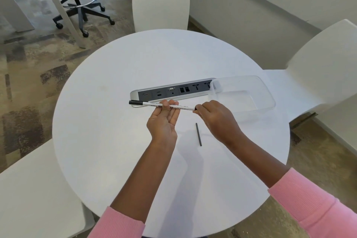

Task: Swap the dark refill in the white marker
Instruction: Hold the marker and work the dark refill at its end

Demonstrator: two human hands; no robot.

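Two hands are working the white marker [164, 105] above the table [116, 83]: the left hand [164, 120] is cradling its barrel, fingers curled round it, while the right hand [214, 117] is pinching the tail end. The marker is lying left-to-right, black cap leftward. One dark refill [199, 134] is lying loose on the table just below the right hand, its long axis running nearly toward the person. Barrel print is reading "WHITE BOARD"; the rest is too small.
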